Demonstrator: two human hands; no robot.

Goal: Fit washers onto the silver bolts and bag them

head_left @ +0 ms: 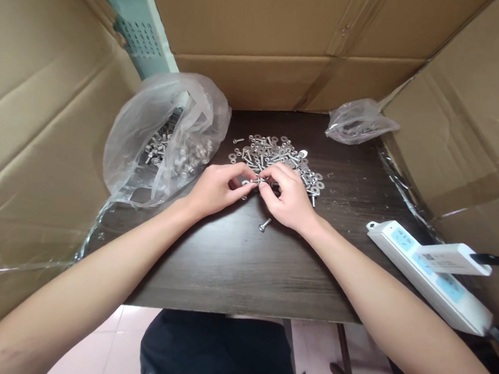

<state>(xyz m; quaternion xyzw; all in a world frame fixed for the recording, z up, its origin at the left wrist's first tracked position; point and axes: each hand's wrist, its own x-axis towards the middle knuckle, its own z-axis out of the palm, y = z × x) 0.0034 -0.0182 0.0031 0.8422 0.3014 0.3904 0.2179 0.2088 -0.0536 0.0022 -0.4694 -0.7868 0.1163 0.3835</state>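
Observation:
My left hand (218, 189) and my right hand (290, 198) meet fingertip to fingertip over the near edge of a pile of metal hardware. Between their pinched fingers is a small silver bolt (257, 180); the fingertips partly cover it, and I cannot make out whether a nut or washer is on it. Just beyond the hands spreads the pile of loose bolts, nuts and flat washers (274, 148). One loose bolt (265, 224) lies apart on the dark table (225, 266), nearer to me, below my right hand.
At the left, an open clear plastic bag (126, 141) holds several bolts with hardware on them. A smaller plastic bag (360, 124) lies at the back right. A white power strip (433, 284) with a plugged-in adapter (453, 258) sits at the right. Cardboard walls (263, 25) enclose the table.

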